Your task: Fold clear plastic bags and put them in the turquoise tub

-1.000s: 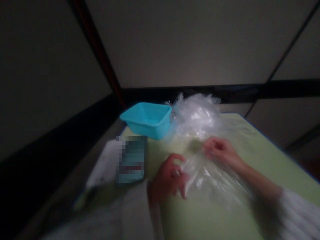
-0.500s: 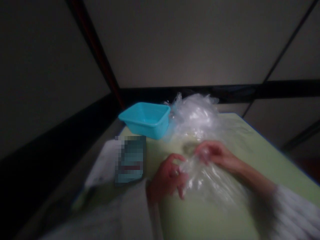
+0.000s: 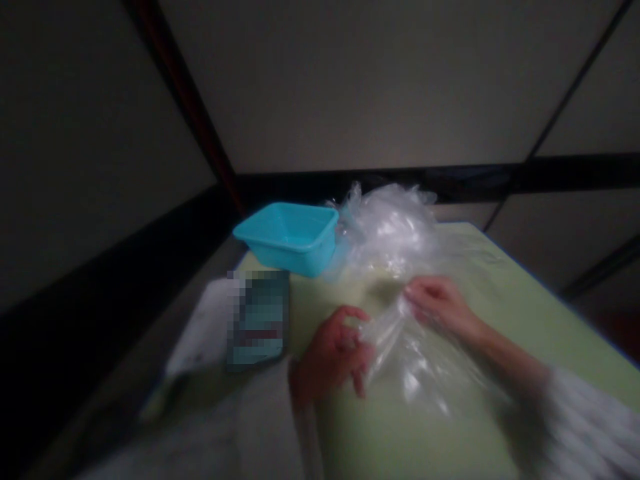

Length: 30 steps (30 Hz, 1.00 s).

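Note:
A clear plastic bag (image 3: 417, 373) is stretched between my two hands, low over the table. My right hand (image 3: 437, 303) pinches its upper edge, fingers closed. On the left, my left hand (image 3: 337, 353) grips the bag's other side between curled fingers; the exact hold is blurred. Behind my hands lies a heap of crumpled clear plastic bags (image 3: 393, 230). A turquoise plastic basin (image 3: 300, 257) stands just left of that heap, its inside visible.
The pale green table (image 3: 370, 440) narrows towards a wall (image 3: 350, 87) at the back. On its left side lie a pixelated dark-edged flat object (image 3: 260, 320) and something white and flat (image 3: 203, 327). Dark trim runs along the wall.
My right hand has shifted slightly to the right and closed more tightly, drawing the bag's upper edge into a taut peak. My left hand has barely moved.

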Motion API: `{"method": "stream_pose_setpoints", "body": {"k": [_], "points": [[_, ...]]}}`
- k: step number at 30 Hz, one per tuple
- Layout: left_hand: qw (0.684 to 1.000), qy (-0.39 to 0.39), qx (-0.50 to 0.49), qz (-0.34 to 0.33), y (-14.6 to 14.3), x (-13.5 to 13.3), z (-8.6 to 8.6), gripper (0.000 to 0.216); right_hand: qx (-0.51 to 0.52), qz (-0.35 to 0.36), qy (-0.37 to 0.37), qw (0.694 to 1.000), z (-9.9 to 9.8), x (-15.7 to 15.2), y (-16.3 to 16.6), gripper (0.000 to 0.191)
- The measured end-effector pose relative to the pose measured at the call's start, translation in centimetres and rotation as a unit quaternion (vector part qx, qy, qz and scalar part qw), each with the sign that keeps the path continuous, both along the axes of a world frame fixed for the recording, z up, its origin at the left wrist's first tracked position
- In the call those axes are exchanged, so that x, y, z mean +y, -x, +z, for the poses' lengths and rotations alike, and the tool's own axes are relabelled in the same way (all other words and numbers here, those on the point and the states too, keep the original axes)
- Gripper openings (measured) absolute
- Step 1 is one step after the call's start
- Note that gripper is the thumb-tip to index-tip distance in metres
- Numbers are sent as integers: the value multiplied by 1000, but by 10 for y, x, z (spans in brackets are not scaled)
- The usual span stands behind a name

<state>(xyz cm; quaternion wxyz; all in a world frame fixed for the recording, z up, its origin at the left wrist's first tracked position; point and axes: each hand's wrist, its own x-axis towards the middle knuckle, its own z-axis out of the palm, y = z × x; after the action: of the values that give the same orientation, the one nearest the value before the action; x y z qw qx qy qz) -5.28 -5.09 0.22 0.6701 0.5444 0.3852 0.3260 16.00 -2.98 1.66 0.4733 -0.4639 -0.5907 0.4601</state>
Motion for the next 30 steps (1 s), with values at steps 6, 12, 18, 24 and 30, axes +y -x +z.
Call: {"method": "stream_pose_setpoints", "body": {"k": [6, 12, 18, 24, 30], "points": [[1000, -3, -13, 0, 0, 1, 0, 39, 37, -30, -7, 999, -2, 3, -4, 47], [1000, 0, -13, 4, 0, 1, -2, 38, 86, -20, -13, 996, -1, 10, -19, 41], [1000, 5, -18, -3, 0, 2, -3, 41, 50, 95, 58, 993, 6, 3, -15, 39], [1000, -1, -22, -7, 0, 3, -3, 40, 15, 57, 49, 997, 7, 5, -14, 39], [1000, -17, 0, 27, 1, 5, -6, 34, 2, 5, 47, 999, 8, 7, -20, 36]]}}
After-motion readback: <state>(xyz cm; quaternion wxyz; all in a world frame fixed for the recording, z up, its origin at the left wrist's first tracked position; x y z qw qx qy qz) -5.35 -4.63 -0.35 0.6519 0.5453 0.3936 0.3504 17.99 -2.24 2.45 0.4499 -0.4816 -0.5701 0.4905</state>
